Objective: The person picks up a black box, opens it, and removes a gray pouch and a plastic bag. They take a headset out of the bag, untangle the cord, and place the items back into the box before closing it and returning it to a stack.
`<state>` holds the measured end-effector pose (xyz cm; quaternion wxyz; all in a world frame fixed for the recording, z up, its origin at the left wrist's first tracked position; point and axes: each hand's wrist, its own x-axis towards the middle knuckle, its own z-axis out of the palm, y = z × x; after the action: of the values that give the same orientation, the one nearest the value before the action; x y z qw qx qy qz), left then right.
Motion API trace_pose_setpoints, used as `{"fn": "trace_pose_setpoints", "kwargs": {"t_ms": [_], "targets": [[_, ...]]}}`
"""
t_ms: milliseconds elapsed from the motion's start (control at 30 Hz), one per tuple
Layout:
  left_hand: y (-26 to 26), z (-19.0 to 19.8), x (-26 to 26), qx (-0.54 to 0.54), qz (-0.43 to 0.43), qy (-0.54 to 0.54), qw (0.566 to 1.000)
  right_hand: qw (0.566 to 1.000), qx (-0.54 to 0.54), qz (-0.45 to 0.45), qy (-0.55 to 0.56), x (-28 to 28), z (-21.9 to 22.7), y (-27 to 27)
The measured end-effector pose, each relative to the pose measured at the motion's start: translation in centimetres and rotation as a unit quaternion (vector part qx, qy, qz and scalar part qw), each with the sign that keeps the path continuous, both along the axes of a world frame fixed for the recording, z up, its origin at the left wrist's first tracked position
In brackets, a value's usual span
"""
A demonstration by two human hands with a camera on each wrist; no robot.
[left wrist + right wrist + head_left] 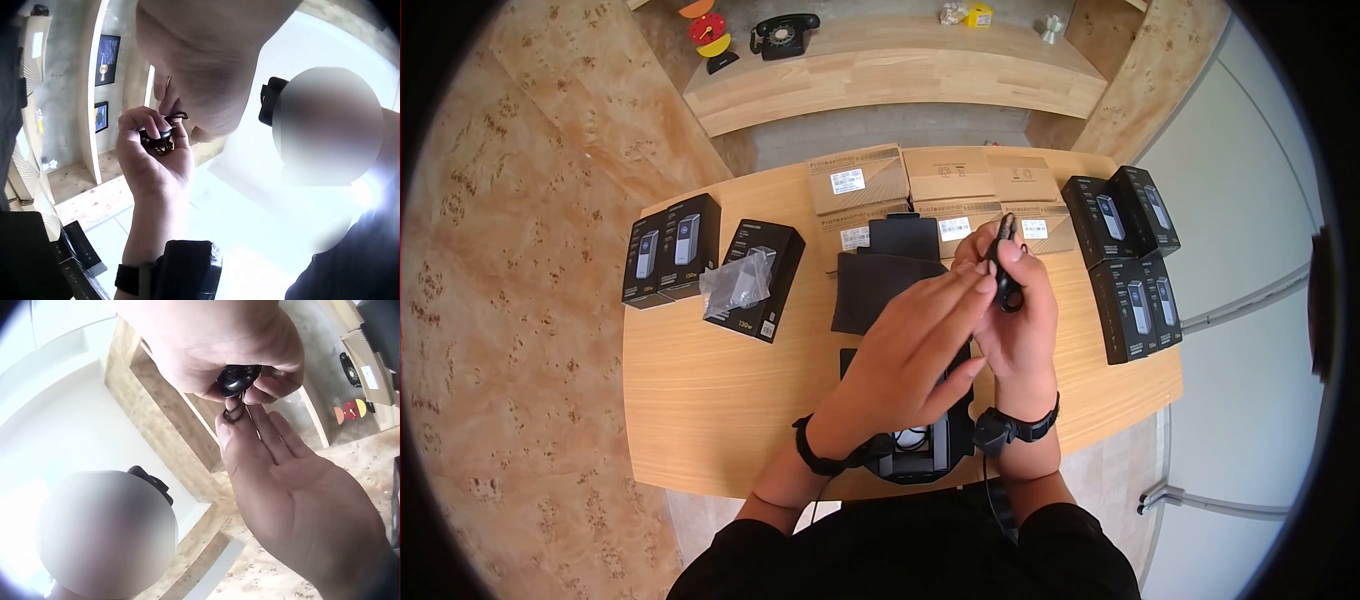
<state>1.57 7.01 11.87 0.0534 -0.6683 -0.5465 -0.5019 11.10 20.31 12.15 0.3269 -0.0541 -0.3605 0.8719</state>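
Note:
My right hand grips a bundled black cable between thumb and fingers, raised above the table. In the right wrist view, the rounded black end of the cable shows under the right hand, with a small dark loop below it. My left hand reaches in from the left with fairly straight fingers, their tips at the cable and its thumb apart. Below the hands is an opened black box with a light item inside, partly hidden by the left hand and wrist.
Brown cardboard boxes stand at the table's back. Black retail boxes are on the left, one with a clear plastic bag on it; more black boxes are on the right. A dark pouch lies mid-table.

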Motion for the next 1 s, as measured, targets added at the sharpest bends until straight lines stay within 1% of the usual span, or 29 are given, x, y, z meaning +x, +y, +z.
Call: {"fn": "trace_pose_setpoints", "kwargs": {"t_ms": [33, 67, 133, 167, 267, 333, 367, 433, 467, 500, 567, 600, 633, 667, 700, 767, 800, 900, 933, 1000], "targets": [[0.0, 0.1, 0.2, -0.017, 0.015, 0.028, 0.999, 1.000, -0.006, 0.006, 0.016, 0.0, -0.2, 0.2], [0.1, 0.2, 0.4, -0.033, 0.030, 0.056, 0.997, 1.000, 0.004, -0.031, -0.005, -0.1, -0.3, 0.0], [0.2, 0.2, 0.8, -0.064, 0.058, 0.097, 0.992, 0.997, 0.017, -0.071, -0.038, -0.2, 0.8, -0.8], [0.2, 0.2, 1.0, -0.065, 0.062, 0.096, 0.991, 0.994, 0.023, -0.090, -0.055, -0.2, 1.0, -0.9], [0.0, 0.3, 1.1, -0.075, 0.066, 0.097, 0.990, 0.995, 0.053, -0.083, -0.031, -0.2, 0.5, -0.7], [-0.4, 0.6, 0.6, -0.088, 0.063, 0.101, 0.989, 0.994, 0.062, -0.068, -0.055, 0.3, 0.6, -0.4], [-0.6, 0.7, 0.3, -0.076, 0.057, 0.104, 0.990, 0.994, 0.067, -0.060, -0.067, 0.5, 0.7, -0.3], [-0.8, 0.6, -0.8, -0.051, 0.046, 0.111, 0.991, 0.989, 0.087, -0.077, -0.089, 0.3, 1.0, -0.7], [-1.1, 0.3, -1.5, -0.044, 0.018, 0.073, 0.996, 0.987, 0.097, -0.086, -0.100, 0.3, 1.0, -0.8], [-1.4, -0.1, -2.3, -0.037, -0.009, 0.035, 0.999, 0.991, 0.098, -0.028, -0.089, 0.6, 1.1, -0.4], [-1.8, -0.1, -2.6, -0.031, -0.017, -0.068, 0.997, 0.989, 0.101, 0.088, -0.068, 1.4, 1.0, 0.5], [-2.0, 0.6, -2.4, -0.033, 0.003, -0.133, 0.991, 0.985, 0.098, 0.132, -0.061, 1.5, 1.2, 0.3], [-2.1, 1.0, -2.2, -0.035, 0.023, -0.198, 0.979, 0.975, 0.092, 0.195, -0.061, 1.6, 1.3, 0.5], [-1.9, 1.1, -2.7, -0.020, -0.013, -0.231, 0.973, 0.962, 0.106, 0.240, -0.070, 1.8, 1.2, 0.5], [-1.9, 1.1, -3.0, -0.039, -0.049, -0.229, 0.971, 0.948, 0.118, 0.285, -0.079, 1.9, 1.0, 0.5], [-2.1, 1.2, -3.6, -0.078, -0.119, -0.225, 0.964, 0.926, 0.247, 0.276, -0.075, 1.5, 0.7, -0.1], [-2.1, 1.2, -3.9, -0.090, -0.137, -0.220, 0.962, 0.923, 0.230, 0.292, -0.096, 1.7, 1.3, -0.5], [-2.4, 1.3, -4.3, -0.125, -0.188, -0.204, 0.953, 0.915, 0.221, 0.309, -0.138, 1.7, 2.6, -1.6], [-2.5, 1.2, -4.3, -0.135, -0.189, -0.224, 0.947, 0.927, 0.203, 0.282, -0.144, 1.9, 2.6, -2.1], [-2.5, 0.9, -4.6, -0.131, -0.186, -0.218, 0.949, 0.927, 0.206, 0.279, -0.141, 1.7, 2.1, -2.1]]}}
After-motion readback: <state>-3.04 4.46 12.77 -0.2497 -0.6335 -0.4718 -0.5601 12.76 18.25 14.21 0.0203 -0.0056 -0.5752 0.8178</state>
